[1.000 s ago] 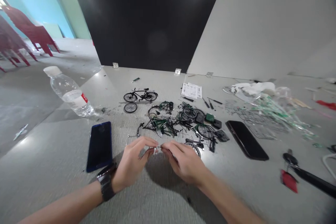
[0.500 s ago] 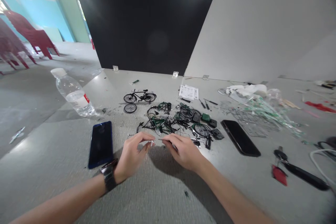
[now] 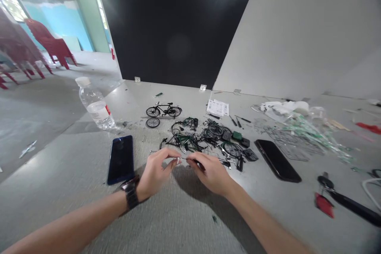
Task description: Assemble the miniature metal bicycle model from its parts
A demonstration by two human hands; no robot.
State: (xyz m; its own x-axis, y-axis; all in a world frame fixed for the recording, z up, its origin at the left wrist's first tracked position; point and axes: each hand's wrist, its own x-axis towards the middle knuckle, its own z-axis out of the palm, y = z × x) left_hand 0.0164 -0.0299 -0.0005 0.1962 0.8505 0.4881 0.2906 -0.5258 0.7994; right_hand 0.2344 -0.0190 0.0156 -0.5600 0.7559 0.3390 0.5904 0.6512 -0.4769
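Left hand (image 3: pixel 155 174) and right hand (image 3: pixel 210 174) curl half-closed over a grey speckled tabletop (image 3: pixel 89 190), just in front of a loose heap of green-and-black model bicycle parts (image 3: pixel 205 137), their fingertips pinching a tiny silver metal piece (image 3: pixel 177 160) between them.

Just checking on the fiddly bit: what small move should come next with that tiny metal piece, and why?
Probably turn the tiny metal piece slowly in the fingertips before reaching for anything else: the left hand and right hand are both pinching at it, with the loose green bicycle parts just ahead.
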